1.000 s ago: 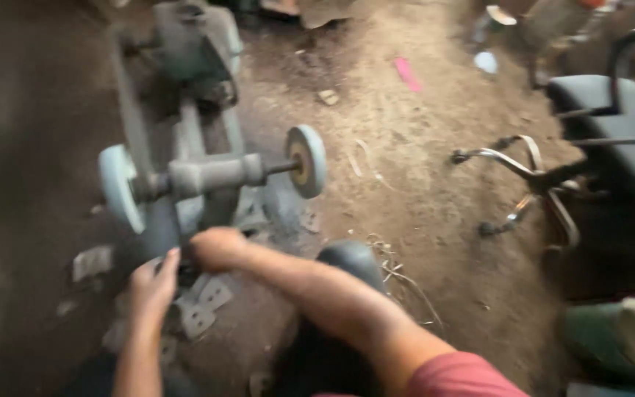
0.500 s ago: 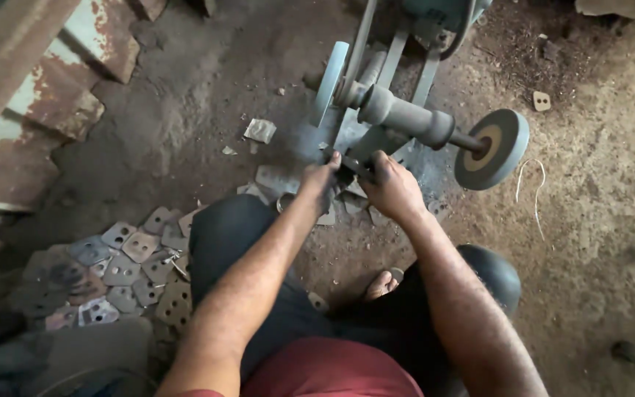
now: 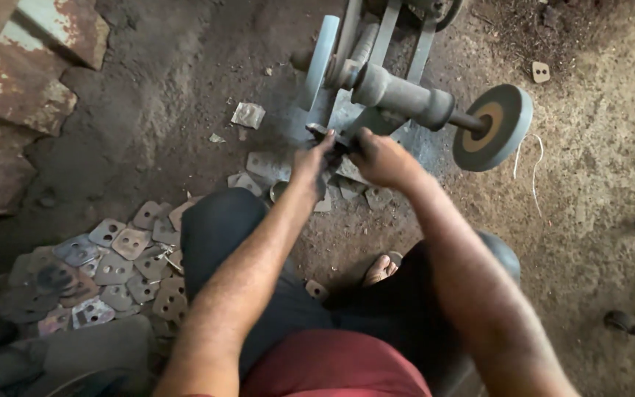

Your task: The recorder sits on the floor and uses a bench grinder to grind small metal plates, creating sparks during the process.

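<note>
While the person squats on the dirt floor, both hands meet in front of the grinder [image 3: 398,88], just below its shaft. The left hand [image 3: 311,163] and the right hand [image 3: 378,157] each pinch an end of a small flat metal plate [image 3: 330,135], fingers closed on it, holding it near the pale wheel [image 3: 321,62] at the left end of the shaft. The grey grinding wheel [image 3: 495,126] sits at the right end, well apart from the hands. More plates lie loose on the ground under the hands, and a heap of plates [image 3: 108,265] with punched holes lies beside the left knee. Rusty sheets [image 3: 16,88] lean at the upper left. A sandalled foot [image 3: 381,269] shows between the legs.
</note>
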